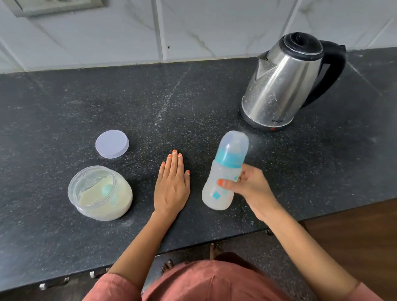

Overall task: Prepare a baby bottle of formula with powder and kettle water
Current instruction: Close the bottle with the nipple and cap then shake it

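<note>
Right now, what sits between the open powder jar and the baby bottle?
Only the left hand, flat on the counter, lies between jar and bottle, per the head view.

My right hand (245, 184) hides part of the baby bottle (224, 172), itself motion-blurred. The scoop (107, 192) lies half-buried in powder. The wall socket (54, 3) is cropped at top.

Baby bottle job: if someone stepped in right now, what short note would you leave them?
Left hand: flat on the countertop, empty.
Right hand: gripping the baby bottle, tilted, cap and teal collar on, milky contents inside.
Powder jar: open, with a teal scoop inside; its lid lies behind it.
Kettle: lid shut, far right.
Done, apparently: filling and capping.
Left: probably mixing, then closing the jar.
</note>
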Tool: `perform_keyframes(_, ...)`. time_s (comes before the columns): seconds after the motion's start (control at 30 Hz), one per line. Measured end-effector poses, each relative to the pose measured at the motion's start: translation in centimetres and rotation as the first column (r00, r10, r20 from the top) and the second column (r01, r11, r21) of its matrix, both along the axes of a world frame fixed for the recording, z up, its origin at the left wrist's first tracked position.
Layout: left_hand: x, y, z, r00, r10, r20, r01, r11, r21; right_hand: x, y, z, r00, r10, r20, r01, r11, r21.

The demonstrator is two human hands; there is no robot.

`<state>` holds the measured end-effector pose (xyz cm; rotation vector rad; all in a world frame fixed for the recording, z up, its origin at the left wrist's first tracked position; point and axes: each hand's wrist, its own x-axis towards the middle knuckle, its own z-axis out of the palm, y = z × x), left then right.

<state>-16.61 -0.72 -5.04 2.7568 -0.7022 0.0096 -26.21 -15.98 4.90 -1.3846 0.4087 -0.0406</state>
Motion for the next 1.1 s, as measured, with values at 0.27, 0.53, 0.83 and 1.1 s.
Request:
perform_keyframes(0.27,-0.3,0.1,-0.1,1.000,0.011,0.002,-0.011,1.000,-0.015,-0.1,-0.1,-0.1,0.990,-0.133,0.035,0.130,0.989,0.066)
perform_keyframes(0.53,-0.2,-0.1,0.0,1.000,0.001,-0.009,-0.002,1.000,-0.028,1.6,-0.4,0.0,0.910,-0.413,0.044,0.342,0.803,0.488)
perform_keyframes(0.83,0.0,-0.2,0.1,1.000,-0.003,-0.001,0.003,1.000,-0.013,1.1,-0.8,0.1,0.932,-0.361,0.024,0.307,0.825,0.475)
perform_keyframes(1.1,0.0,0.1,0.2,1.000,0.013,-0.008,-0.013,1.000,-0.020,0.3,0.6,-0.4,0.995,-0.094,-0.019,0.096,0.971,0.220)
